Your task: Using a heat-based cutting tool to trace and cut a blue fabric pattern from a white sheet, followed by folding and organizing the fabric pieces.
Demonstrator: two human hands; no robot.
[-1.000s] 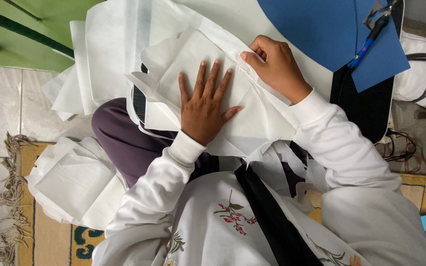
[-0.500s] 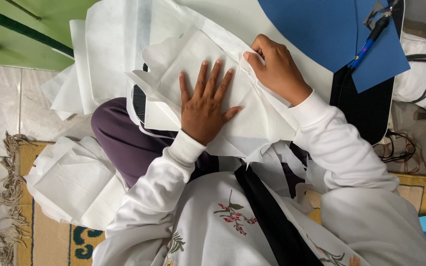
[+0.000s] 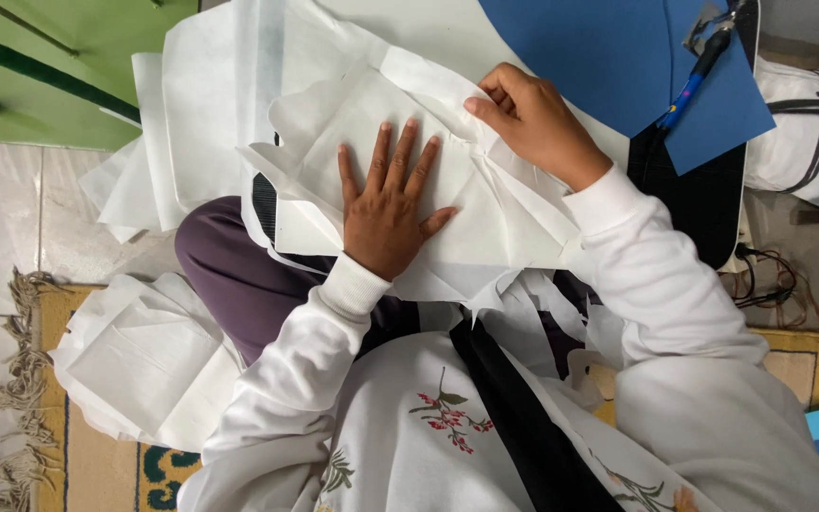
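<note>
Both arms wear long white sleeves of soft, thick sweatshirt cloth, each ending in a ribbed cuff at the wrist. The left hand, at the middle of the frame, and the right hand, in the upper middle, are bare, with no rings, watch or gloves. Across the lower middle lies a white garment printed with small red flowers and green leaves, crossed by a broad black band. At centre left, one leg is covered in dark purple cloth.
</note>
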